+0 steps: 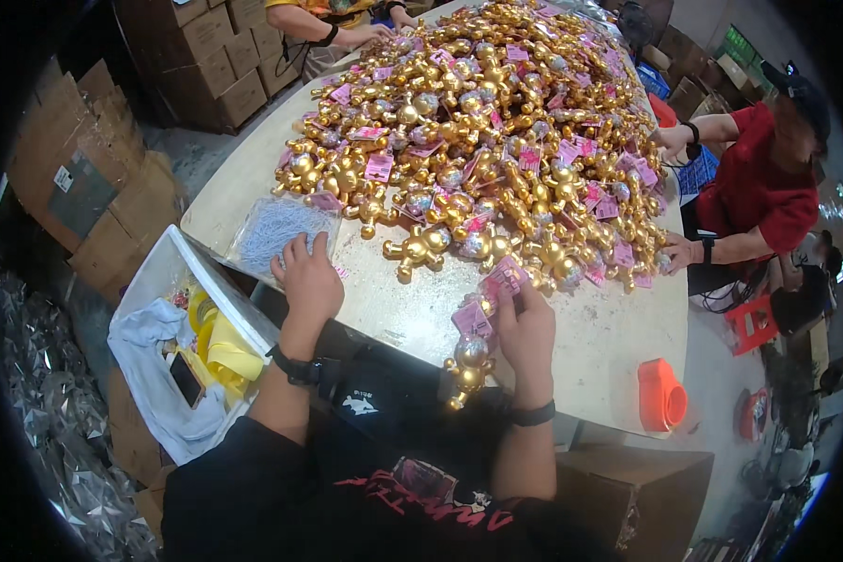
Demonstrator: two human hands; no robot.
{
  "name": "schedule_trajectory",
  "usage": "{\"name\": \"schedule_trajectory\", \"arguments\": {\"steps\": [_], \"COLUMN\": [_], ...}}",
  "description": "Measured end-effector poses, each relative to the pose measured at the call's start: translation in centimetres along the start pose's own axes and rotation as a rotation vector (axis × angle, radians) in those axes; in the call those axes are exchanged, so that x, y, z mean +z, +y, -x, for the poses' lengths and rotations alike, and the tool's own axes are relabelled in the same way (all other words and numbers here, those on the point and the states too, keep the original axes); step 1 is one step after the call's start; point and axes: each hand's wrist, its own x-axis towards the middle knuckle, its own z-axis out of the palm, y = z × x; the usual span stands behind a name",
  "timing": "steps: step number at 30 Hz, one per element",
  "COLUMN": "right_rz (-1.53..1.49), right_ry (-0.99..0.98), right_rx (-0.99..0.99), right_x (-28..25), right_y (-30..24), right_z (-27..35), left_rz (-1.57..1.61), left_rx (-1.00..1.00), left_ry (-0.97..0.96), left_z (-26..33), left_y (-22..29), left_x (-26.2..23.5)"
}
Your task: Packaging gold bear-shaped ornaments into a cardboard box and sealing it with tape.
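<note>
My left hand (311, 286) reaches over the near edge of a clear, shallow tray (237, 245) full of thin, pale bluish-white plastic strands. Its fingers are spread and slightly bent, with nothing visible in them. My right hand (526, 328) is closed on a pink card tag (504, 279), thumb on its face. Below it hangs a second pink tag (473, 320) and a shiny gold bear figurine (468, 373) with a silvery ball-like part, by the table's near edge. Beyond both hands lies a big heap of similar gold figurines (496, 140) with pink tags.
The heap covers much of the white table (384, 314). An orange plastic holder (661, 395) stands near the right corner. On my left is a white bin (183, 253) with cloths and a phone; a cardboard box (637, 487) sits right. Two other people work at the far left and right sides.
</note>
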Motion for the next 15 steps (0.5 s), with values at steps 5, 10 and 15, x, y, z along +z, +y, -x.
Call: {"name": "schedule_trajectory", "arguments": {"steps": [5,10,15], "right_rz": [0.013,-0.022,-0.032], "right_ry": [0.030,-0.001,-0.004], "right_rx": [-0.072,-0.017,-0.019], "right_x": [0.0,0.0,-0.1], "right_y": [0.2,0.5,0.6], "right_z": [0.0,-0.2,-0.2], "left_rz": [0.062,0.104,0.091], "left_rx": [0.025,0.010,-0.023], "left_ry": [0.001,-0.020,-0.047], "left_z": [-0.4,-1.0,-1.7], "left_y": [-1.1,-1.7,-2.8], "left_x": [0.5,0.6,-0.4]}}
